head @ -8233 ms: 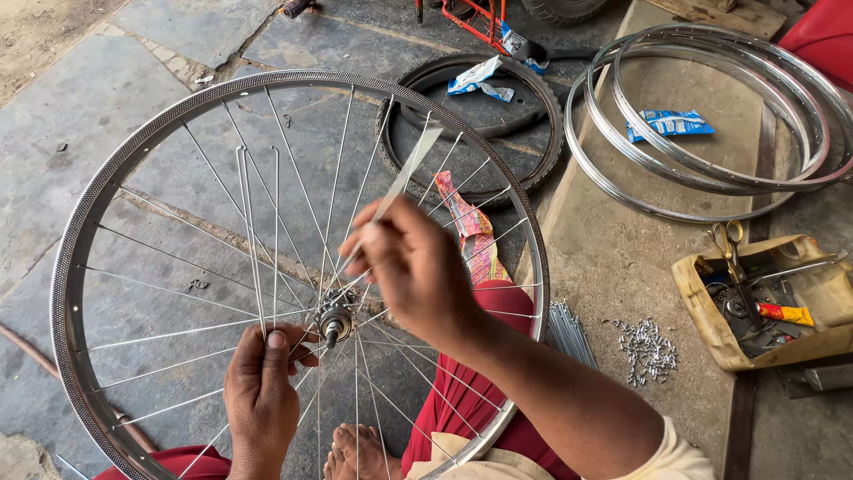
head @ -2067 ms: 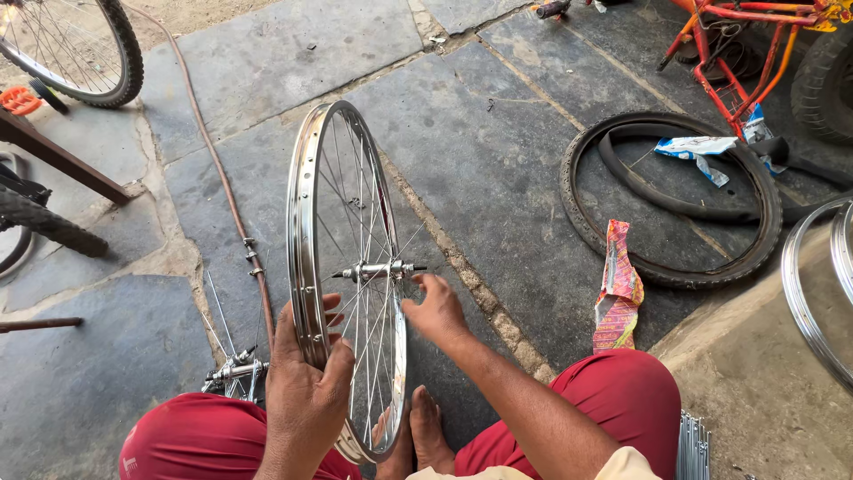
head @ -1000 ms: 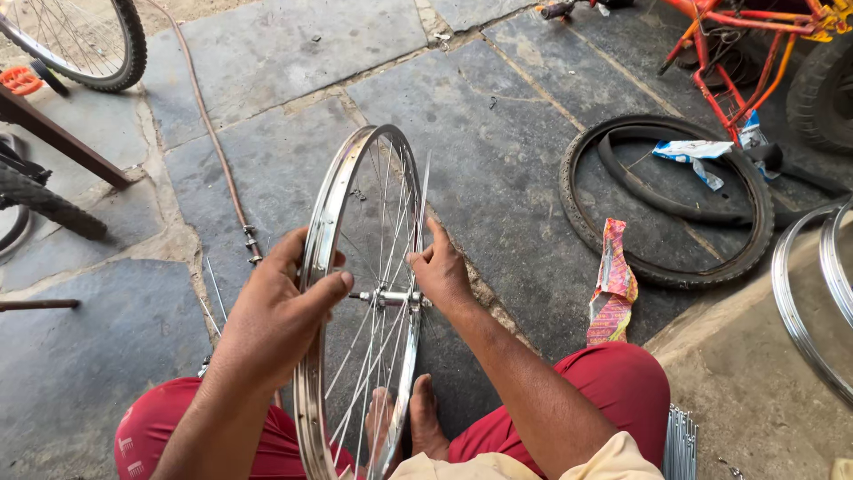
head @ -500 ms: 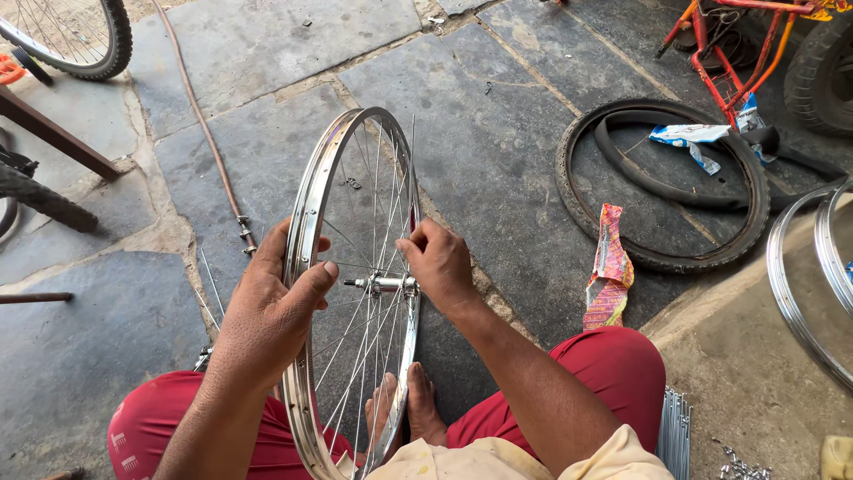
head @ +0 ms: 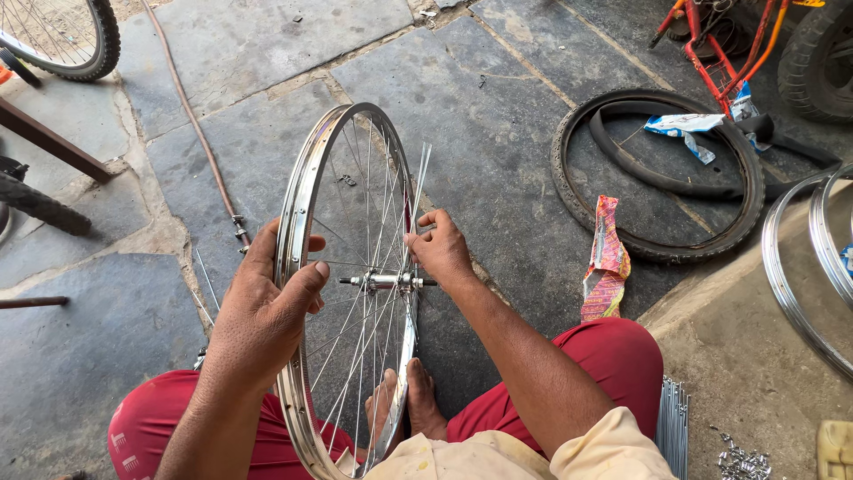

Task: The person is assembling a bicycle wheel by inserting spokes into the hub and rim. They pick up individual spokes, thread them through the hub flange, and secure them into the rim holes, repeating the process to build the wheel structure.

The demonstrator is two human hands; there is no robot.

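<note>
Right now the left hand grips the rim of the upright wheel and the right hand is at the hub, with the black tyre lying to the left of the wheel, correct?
Not quite. The head view shows the black tyre lying right of the wheel. The rest holds: left hand on the rim, right hand at the hub.

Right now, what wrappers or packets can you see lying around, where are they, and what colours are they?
Crumpled wrapper: on the stone floor just right of the right hand, beside the black tyre; long and folded, pink, red and yellow.
Torn packet: lying inside the black tyre, upper right; flat and ragged, white and blue.
Small blue and white scrap: by the red frame beyond the tyre; too small to tell more.
No signs or screens in view.
</note>
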